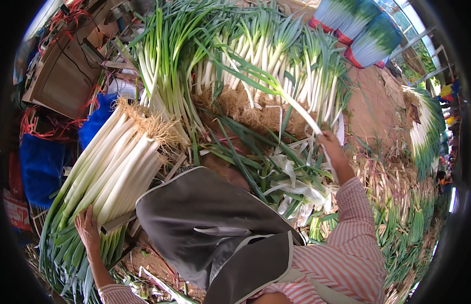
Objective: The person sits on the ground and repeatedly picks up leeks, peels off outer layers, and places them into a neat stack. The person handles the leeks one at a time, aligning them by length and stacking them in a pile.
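My right hand (331,150) grips one long green onion (298,108) by its white lower part. Its green leaves point away to the upper left, over the far bundles. My left hand (88,227) lies on a thick pile of green onions (110,163), where the white stalks turn green. That pile rests on a low frame with a metal bar (118,222) at my left. Its tangled brown roots (154,127) face away from me, and the leaves hang down toward the lower left.
Green onions (258,57) stand in a row ahead, roots down, with more leaning (163,76) beside them. Loose leaves and plastic strips (292,186) litter the ground. A dark apron (197,209) covers my lap. Printed bags (374,40), another onion pile (423,133) and blue cloth (41,167) lie around.
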